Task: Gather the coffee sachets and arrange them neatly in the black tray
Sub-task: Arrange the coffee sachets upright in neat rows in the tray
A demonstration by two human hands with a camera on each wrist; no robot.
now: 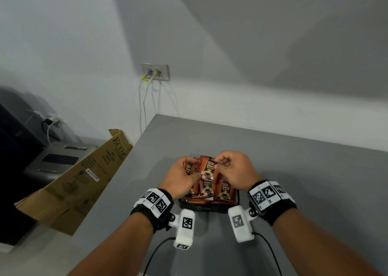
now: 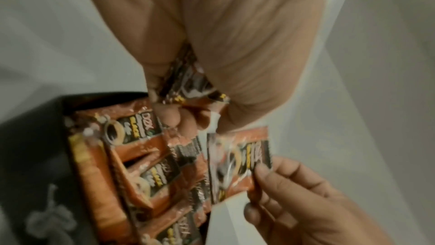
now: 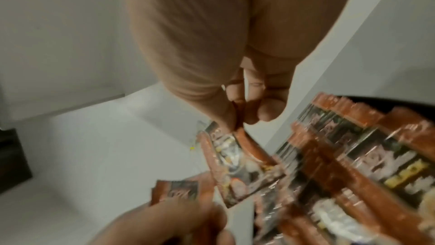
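Note:
The black tray (image 1: 201,208) sits on the grey table (image 1: 304,170), packed with several orange-brown coffee sachets (image 1: 225,190). Both hands hover over its far end. My right hand (image 1: 219,163) pinches the top edge of one sachet (image 1: 207,169) between thumb and fingertips; the right wrist view shows it hanging tilted (image 3: 237,158). My left hand (image 1: 190,170) grips another sachet (image 1: 188,167), seen crumpled in the fist (image 2: 188,85) in the left wrist view. Sachets in the tray (image 2: 141,174) lie overlapping, some tilted.
An open cardboard box (image 1: 84,175) leans off the table's left edge. Behind it sits a grey device (image 1: 56,160). A wall socket (image 1: 155,72) with white cables hangs above the table's back corner. Bare grey table extends to the right of the tray.

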